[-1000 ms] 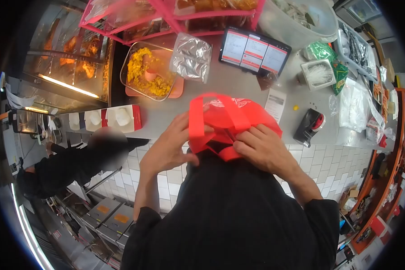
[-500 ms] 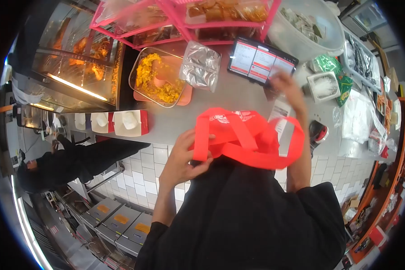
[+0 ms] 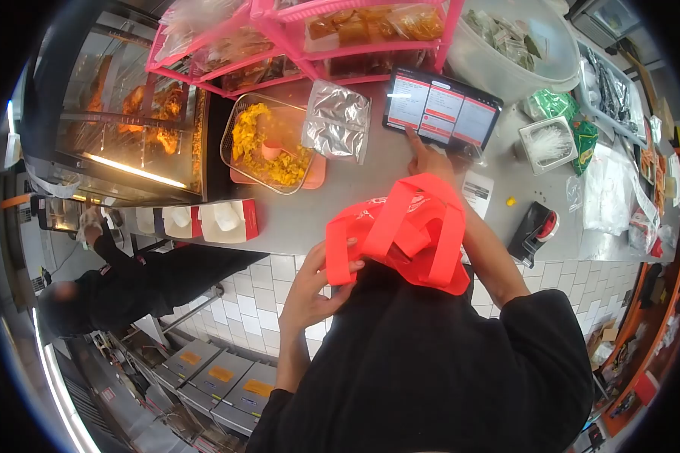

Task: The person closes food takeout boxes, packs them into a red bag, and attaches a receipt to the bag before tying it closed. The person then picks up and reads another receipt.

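The left hand (image 3: 315, 283) is closed on the red bag (image 3: 393, 219) at the surface (image 3: 287, 219) edge; the right hand (image 3: 429, 162), index out (other fingers unclear), seemingly works the tablet (image 3: 442, 113); the next move calls for a steady left hold.

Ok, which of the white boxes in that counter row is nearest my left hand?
The rightmost white box, its red side toward your left hand; the other boxes stand farther left along the counter.

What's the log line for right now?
left hand: holding red bag | right hand: index finger at tablet | paper slip: on counter
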`<state>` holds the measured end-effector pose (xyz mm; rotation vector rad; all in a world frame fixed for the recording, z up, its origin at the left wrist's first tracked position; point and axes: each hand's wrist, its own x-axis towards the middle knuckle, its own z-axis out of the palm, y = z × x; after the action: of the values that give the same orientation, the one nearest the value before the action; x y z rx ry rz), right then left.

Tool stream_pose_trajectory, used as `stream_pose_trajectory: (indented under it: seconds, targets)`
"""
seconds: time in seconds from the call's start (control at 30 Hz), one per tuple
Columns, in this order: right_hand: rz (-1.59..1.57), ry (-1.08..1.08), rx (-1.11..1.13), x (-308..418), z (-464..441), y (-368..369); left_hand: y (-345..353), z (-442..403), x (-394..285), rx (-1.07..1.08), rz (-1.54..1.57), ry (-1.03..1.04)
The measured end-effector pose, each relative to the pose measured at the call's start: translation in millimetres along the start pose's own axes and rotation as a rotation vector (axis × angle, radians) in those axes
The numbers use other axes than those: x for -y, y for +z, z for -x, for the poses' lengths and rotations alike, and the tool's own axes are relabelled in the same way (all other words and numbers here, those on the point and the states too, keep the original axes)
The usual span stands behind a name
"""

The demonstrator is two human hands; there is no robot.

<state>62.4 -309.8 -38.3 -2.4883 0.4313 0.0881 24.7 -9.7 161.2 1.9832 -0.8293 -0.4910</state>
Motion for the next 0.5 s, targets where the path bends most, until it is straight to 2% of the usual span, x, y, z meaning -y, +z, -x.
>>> stream_pose_trajectory:
  seconds: [0.03, 0.27, 0.33, 0.47, 0.5]
  targets:
    - [0.069, 0.018, 0.010, -2, -3, 3, 0, 0, 1, 0.000, -0.006, 0.018]
    - [0.015, 0.046, 0.075, -3, -1, -7, 4, 4, 3, -0.031, 0.052, -0.026]
    - [-0.071, -0.026, 0.035, -3, 6, -12, 7, 6, 3, -0.157, 0.003, -0.029]
    - [-0.152, -0.018, 0.027, -12, 11, -7, 12, 9, 16, -0.186, -0.038, -0.003]
    - [-0.154, -0.043, 0.002, -14, 12, -5, 15, 11, 21, -0.203, 0.049, -0.034]
